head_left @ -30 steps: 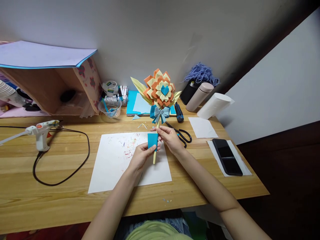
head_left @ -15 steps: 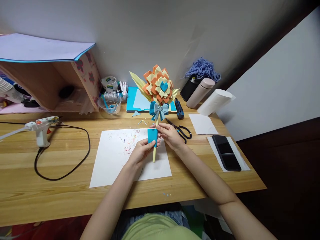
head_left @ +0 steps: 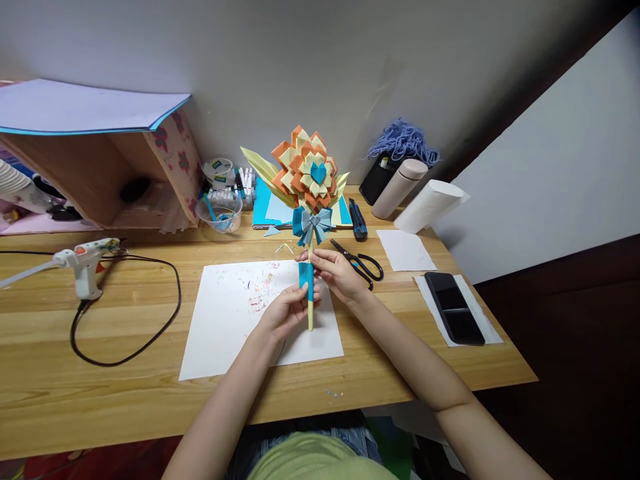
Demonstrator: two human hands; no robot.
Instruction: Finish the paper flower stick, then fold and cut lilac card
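Upright above the table stands a paper flower (head_left: 306, 175), with orange and cream layered petals, a blue heart in its centre and pale yellow leaves. A blue paper bow (head_left: 313, 225) sits just below the bloom on the thin yellow stem (head_left: 311, 319). Around the stem's middle is a strip of blue paper (head_left: 304, 275), its left part still flat. My left hand (head_left: 286, 310) is closed on the stem and the strip from the left. My right hand (head_left: 336, 272) pinches the stem under the bow, at the strip's top. Some fingertips are hidden behind the stem.
A white sheet (head_left: 225, 327) with colour marks lies below my hands. Black scissors (head_left: 367, 267), a utility knife (head_left: 357, 220) and a phone (head_left: 454, 307) are to the right. On the left rests a white glue gun (head_left: 86, 263) with a looping cord. Markers and a plastic cup (head_left: 220, 217) stand behind.
The flower has turned and shifted slightly left at the top, its stem now more upright. More of the blue strip lies around the stem, and its flat part looks narrower. Both hands keep hold.
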